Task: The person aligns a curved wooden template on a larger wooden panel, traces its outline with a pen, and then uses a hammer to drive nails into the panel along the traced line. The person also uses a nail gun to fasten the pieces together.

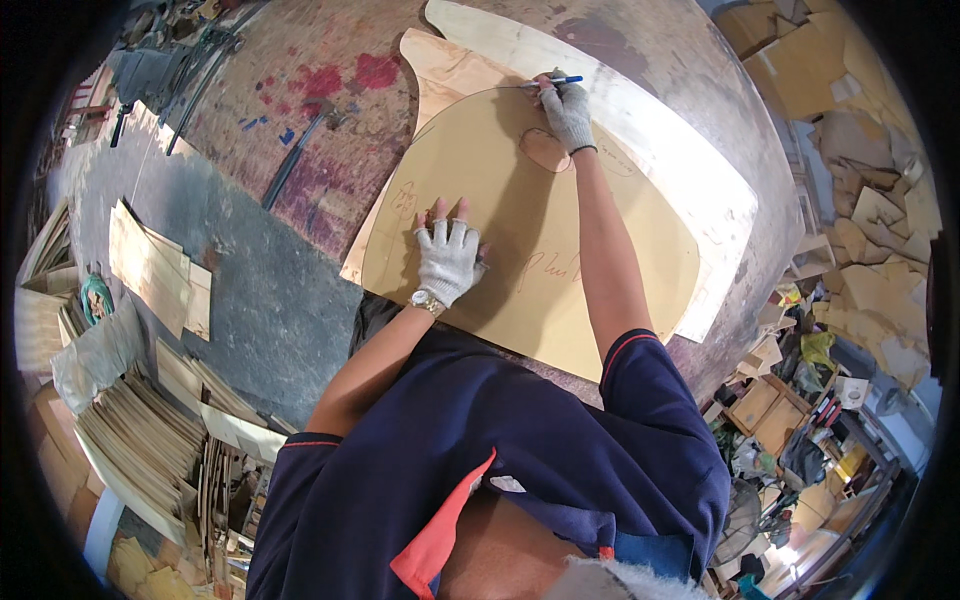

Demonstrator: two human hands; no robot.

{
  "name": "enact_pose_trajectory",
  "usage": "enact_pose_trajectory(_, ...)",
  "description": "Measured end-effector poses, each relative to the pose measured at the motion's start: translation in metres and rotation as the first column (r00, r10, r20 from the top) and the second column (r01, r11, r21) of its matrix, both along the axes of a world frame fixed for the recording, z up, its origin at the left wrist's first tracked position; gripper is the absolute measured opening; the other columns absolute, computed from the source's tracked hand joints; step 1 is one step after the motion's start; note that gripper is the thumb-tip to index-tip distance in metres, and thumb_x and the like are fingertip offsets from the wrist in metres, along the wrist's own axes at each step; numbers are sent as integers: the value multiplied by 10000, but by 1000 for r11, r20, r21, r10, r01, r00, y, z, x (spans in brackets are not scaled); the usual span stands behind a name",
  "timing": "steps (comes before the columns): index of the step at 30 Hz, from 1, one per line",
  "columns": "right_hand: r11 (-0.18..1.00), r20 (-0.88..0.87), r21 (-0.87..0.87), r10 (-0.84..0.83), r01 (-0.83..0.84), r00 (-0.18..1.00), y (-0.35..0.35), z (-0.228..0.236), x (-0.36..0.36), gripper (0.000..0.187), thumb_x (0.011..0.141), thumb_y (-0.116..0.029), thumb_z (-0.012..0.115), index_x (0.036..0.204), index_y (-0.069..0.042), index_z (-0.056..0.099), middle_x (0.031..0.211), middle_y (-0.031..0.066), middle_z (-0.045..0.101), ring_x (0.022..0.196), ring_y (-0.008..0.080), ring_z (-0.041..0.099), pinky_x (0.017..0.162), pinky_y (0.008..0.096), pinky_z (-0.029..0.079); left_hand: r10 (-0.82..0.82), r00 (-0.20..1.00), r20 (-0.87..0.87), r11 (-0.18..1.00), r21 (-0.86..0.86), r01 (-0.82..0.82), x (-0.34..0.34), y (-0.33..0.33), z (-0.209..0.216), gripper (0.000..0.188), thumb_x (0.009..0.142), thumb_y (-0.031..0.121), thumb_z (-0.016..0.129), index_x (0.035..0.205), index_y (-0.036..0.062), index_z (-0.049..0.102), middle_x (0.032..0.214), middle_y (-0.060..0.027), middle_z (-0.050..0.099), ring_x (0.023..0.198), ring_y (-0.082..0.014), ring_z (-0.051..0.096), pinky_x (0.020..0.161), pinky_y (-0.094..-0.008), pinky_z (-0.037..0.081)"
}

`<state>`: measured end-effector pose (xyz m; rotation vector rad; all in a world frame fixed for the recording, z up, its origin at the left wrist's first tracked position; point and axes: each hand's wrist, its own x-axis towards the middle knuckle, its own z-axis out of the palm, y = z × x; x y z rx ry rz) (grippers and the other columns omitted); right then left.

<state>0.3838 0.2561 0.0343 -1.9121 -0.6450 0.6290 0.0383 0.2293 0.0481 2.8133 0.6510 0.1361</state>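
Note:
My left hand point(447, 258), in a white glove with bare fingertips, lies flat with fingers spread on a tan rounded board point(470, 150). In my gloved right hand point(567, 115), a pen point(552, 81) with a blue end is pinched at the board's far curved edge. The board has an oval hole point(545, 150) near that edge and handwritten marks on its face. Beneath it a plywood sheet point(440, 75) sticks out at the far left. A paler wooden sheet point(690, 160) shows along the far and right side.
The sheets rest on a stained work table point(340, 160) with red paint patches. A dark rod-like tool point(292, 165) lies to the left. Stacked thin boards point(140, 440) stand at lower left, beside loose wood pieces point(150, 265). Offcuts and clutter point(880, 230) fill the floor at right.

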Motion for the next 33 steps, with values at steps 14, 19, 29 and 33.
enact_pose_trajectory(14,990,10,107,-94,92,996,-45,5,13,286,1024,-271,607,1052,5,678,811,74,719,665,130,660,610,273,517,-11,1000,5,999,39,11,-1,0,-3,363,900,440,616,964,85,659,1581,-159,381,1482,-477,247,1142,-727,183)
enact_pose_trajectory(19,989,13,103,-110,109,994,-52,2,16,287,1025,-275,604,1060,1,675,824,69,725,659,127,659,607,273,517,-19,1000,16,999,49,18,-1,0,-3,346,883,428,641,961,90,651,1576,-160,390,1478,-472,263,1140,-713,195)
enact_pose_trajectory(29,982,-17,127,-141,142,990,-59,2,16,290,1026,-291,604,1069,-13,673,831,61,729,659,113,657,571,255,497,-20,1000,14,997,76,19,0,1,2,341,862,417,672,951,89,647,1533,-174,438,1437,-470,324,1130,-701,227)
enact_pose_trajectory(33,978,-10,127,-165,165,986,-66,-1,18,298,1022,-296,610,1067,-8,671,826,63,726,656,111,656,564,253,489,-20,999,25,997,74,18,1,2,4,337,858,415,677,946,91,649,1525,-173,448,1436,-466,328,1133,-694,223)
